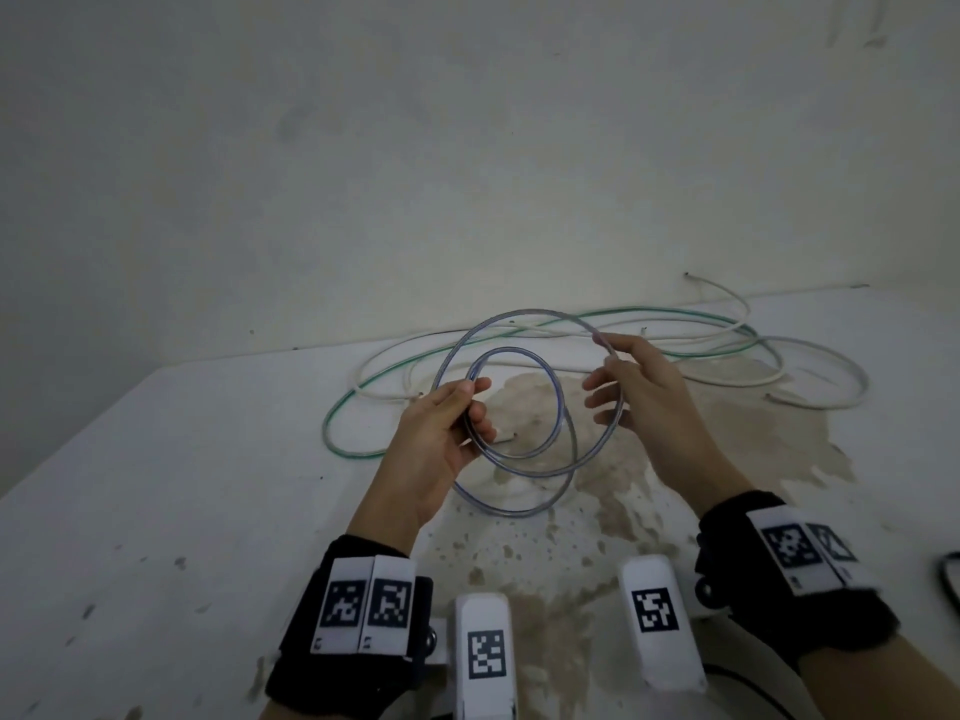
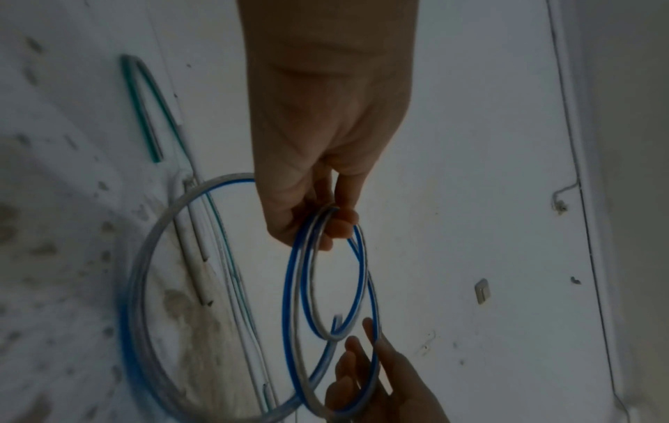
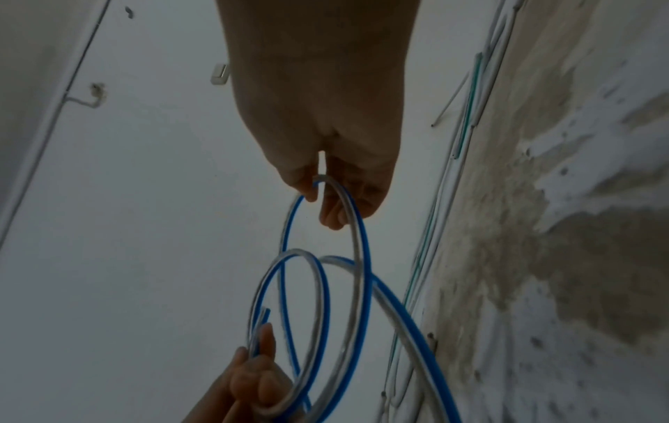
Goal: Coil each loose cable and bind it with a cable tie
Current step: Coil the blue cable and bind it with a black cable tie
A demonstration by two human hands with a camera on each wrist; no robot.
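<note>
The left hand (image 1: 441, 433) pinches the gathered turns of the blue-striped clear cable (image 1: 535, 402) between thumb and fingers, where 2 loops meet. The right hand (image 1: 644, 397) holds the outer loop at its far side, thumb and forefinger closed on the strand and the other fingers spread loosely.

The cable is lifted above the stained white table (image 1: 156, 485), with about 3 turns of unequal size; the cut end seems to sit near the left fingertips, though the wrist views are too blurred to be sure. Behind it, a green-striped cable (image 1: 343, 407) and white cables (image 1: 810, 376) lie loose in a tangle. No cable tie is visible.

The risk, as I judge it, is spring-back: this stiff tubing would uncoil if either pinch loosens, and the uneven loops could slip apart before binding.
</note>
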